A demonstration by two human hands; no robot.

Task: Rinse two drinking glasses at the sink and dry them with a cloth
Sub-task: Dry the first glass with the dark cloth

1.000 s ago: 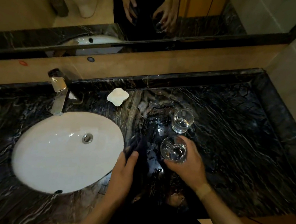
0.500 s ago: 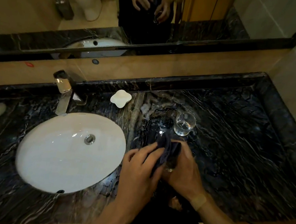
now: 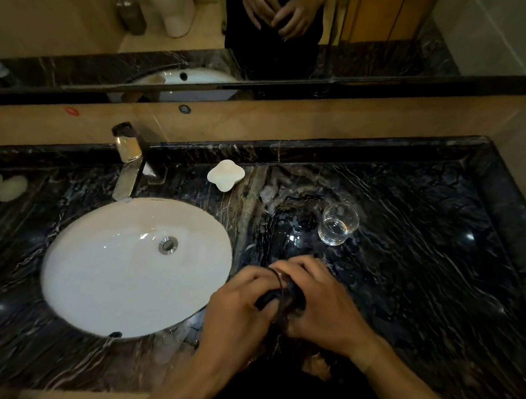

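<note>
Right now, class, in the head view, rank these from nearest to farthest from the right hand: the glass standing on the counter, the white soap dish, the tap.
From the right hand:
1. Glass on the counter, just beyond it.
2. White soap dish, back left.
3. Tap, far left behind the basin.

Two glasses [image 3: 338, 224] [image 3: 283, 289] — one cloth [image 3: 294, 295]

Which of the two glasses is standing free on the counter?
The far glass, upright on the counter right of the sink. The other glass is held between both hands with the cloth.
</note>
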